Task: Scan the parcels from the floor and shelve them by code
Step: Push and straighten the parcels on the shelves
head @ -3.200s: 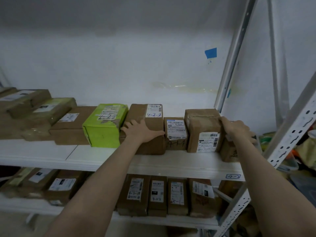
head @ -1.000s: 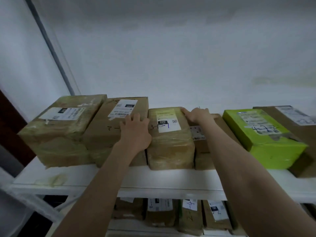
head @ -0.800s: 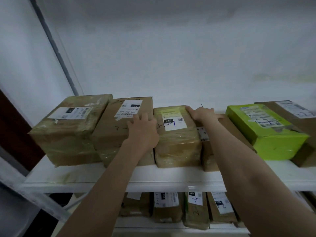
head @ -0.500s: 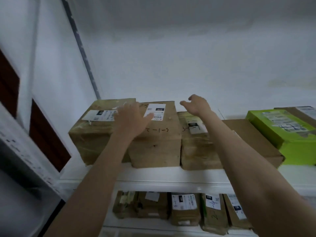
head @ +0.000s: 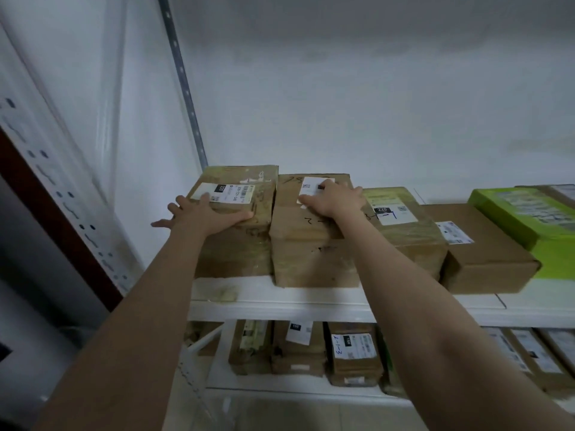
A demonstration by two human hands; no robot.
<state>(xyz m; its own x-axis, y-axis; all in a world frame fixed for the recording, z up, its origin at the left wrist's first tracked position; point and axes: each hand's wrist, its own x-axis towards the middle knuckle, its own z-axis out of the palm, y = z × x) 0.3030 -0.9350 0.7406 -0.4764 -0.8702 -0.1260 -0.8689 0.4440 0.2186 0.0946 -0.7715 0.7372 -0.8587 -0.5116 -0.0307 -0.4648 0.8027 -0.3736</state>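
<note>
A row of brown parcels stands on the white upper shelf (head: 311, 301). My left hand (head: 205, 214) lies flat with spread fingers on top of the leftmost parcel (head: 236, 244), just below its white label. My right hand (head: 331, 202) rests flat on the second parcel (head: 311, 256), fingers over its label. To the right follow a tape-wrapped parcel (head: 404, 231), a plain brown box (head: 485, 259) and a bright green box (head: 529, 219).
A perforated metal upright (head: 183, 82) rises behind the leftmost parcel, by the white wall. The lower shelf holds several labelled brown parcels (head: 354, 349). A dark red frame (head: 46, 209) runs down the left side.
Both hands have shifted one parcel to the left along the shelf: the left from the second parcel onto the leftmost, the right down onto the second. The view has swung left.
</note>
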